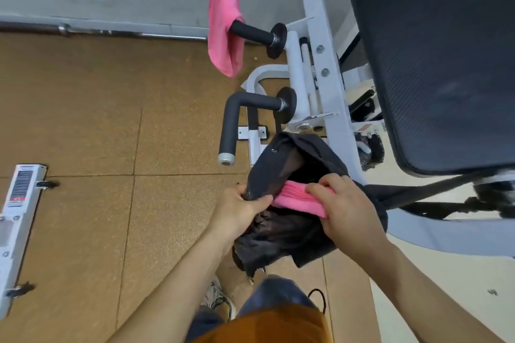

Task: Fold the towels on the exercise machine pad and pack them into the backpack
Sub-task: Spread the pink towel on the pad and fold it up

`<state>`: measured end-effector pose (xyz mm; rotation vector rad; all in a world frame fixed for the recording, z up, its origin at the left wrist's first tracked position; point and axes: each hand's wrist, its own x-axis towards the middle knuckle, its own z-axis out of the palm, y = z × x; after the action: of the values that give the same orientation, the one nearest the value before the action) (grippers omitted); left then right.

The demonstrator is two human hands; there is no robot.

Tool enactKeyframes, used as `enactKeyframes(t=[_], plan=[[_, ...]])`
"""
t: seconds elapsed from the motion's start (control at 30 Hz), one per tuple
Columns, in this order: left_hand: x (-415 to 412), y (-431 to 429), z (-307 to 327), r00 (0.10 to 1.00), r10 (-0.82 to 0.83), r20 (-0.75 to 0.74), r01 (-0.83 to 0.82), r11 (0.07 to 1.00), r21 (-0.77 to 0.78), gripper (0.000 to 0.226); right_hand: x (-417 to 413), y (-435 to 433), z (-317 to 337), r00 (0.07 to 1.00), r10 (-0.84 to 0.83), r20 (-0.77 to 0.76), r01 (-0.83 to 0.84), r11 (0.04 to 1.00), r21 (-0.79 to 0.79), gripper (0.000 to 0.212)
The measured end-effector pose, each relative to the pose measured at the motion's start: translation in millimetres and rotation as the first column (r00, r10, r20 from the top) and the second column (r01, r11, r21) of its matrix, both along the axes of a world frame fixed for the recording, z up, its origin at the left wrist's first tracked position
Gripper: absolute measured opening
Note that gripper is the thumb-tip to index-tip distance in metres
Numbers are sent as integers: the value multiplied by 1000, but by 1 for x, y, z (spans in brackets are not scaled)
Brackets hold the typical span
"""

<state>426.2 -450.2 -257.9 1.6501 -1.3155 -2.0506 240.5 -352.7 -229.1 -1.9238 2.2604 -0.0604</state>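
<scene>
Below the machine pad (pixel 434 64), black backpack (pixel 281 231) with mouth gripped at its near-left rim by left hand (pixel 241 210); folded pink towel (pixel 295 199) pinched by right hand (pixel 345 209), lying across the opening; second pink towel (pixel 224 28) draped on upper handle (pixel 250 32).

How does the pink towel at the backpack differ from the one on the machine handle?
The folded towel is a compact bundle; the hanging towel droops unfolded. The folded towel is gripped by the right hand at the backpack, which the left hand holds; the hanging towel is untouched, draped over a machine handle. Both are pink.
</scene>
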Motion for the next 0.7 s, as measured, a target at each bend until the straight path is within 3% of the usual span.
enactKeyframes(t=[0.13,0.23,0.3,0.37,0.47,0.57,0.63,0.7], plan=[[5,-5,32,995,100,18,-97,987,-131,30,-3,-7,19,974,-215,-69,213,976,-34,41],[6,-6,58,980,195,-46,-200,963,-182,20,-12,-14,42,939,-314,-141,329,940,96,26],[5,-3,72,972,218,-85,-231,951,-204,20,-17,-17,60,954,-276,-122,291,948,130,19],[1,0,79,972,219,-91,-235,943,-237,19,-11,-16,74,987,-159,-21,159,987,-5,19],[-5,-2,84,989,132,-73,-148,947,-286,23,17,-18,70,995,57,84,-45,989,-141,42],[-9,-9,94,995,37,-90,-69,922,-380,30,32,-9,49,976,220,-4,-217,967,132,42],[-11,-20,101,998,48,-49,-66,858,-509,28,24,-2,54,972,230,57,-234,894,383,32],[-9,-35,101,987,82,136,25,767,-641,26,15,5,68,967,181,181,-252,796,551,17]])
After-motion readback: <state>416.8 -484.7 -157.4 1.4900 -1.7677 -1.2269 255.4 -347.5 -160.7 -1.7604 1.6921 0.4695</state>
